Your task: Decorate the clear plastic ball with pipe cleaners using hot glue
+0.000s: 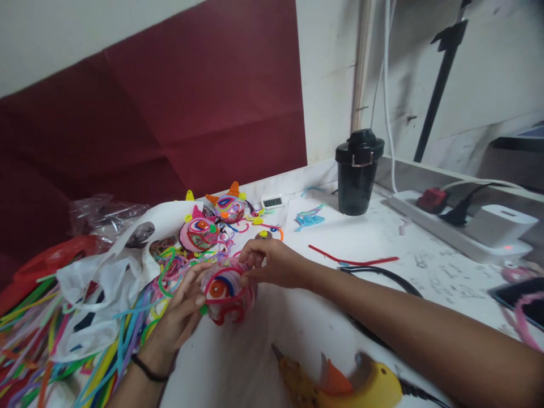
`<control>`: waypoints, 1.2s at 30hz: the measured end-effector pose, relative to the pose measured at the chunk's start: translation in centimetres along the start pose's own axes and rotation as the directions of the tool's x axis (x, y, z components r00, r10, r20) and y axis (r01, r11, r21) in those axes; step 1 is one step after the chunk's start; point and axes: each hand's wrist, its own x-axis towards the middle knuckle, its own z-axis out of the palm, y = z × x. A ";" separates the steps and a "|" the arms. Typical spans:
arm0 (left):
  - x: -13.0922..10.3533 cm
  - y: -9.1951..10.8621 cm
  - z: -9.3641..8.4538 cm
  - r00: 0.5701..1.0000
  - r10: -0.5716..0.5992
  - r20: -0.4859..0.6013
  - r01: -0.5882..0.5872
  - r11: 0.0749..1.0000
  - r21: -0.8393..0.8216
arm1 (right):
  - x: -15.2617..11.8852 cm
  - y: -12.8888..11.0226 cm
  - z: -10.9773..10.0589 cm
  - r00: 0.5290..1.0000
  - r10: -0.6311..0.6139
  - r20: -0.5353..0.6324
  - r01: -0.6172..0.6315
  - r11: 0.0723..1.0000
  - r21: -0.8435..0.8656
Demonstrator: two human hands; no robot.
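Note:
Between my hands is a round ornament (232, 311) covered in curled pipe cleaners, with an orange and blue eye and a red wavy strip low on its front. My left hand (187, 306) grips it from the left side, fingers wrapped around the edge. My right hand (267, 262) touches its upper right with bent, pinching fingers; whether a small piece is between them is hidden. Behind them rest two similar decorated balls, a pink one (199, 233) and one with orange ears (230, 207). A yellow hot glue gun (340, 382) lies at the near edge.
Loose colourful pipe cleaners (102, 351) and a white plastic bag (100, 294) spread on the left. A black cup (359, 175) stands at the back right, near a power strip (459, 226). A red pipe cleaner (352, 259) and black cable (386, 274) lie beside my right forearm.

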 end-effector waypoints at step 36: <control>0.9 -0.6 0.8 0.999 -0.010 -0.054 0.006 0.996 -0.088 | 0.3 0.2 0.7 0.978 0.200 -0.066 -0.187 0.968 0.169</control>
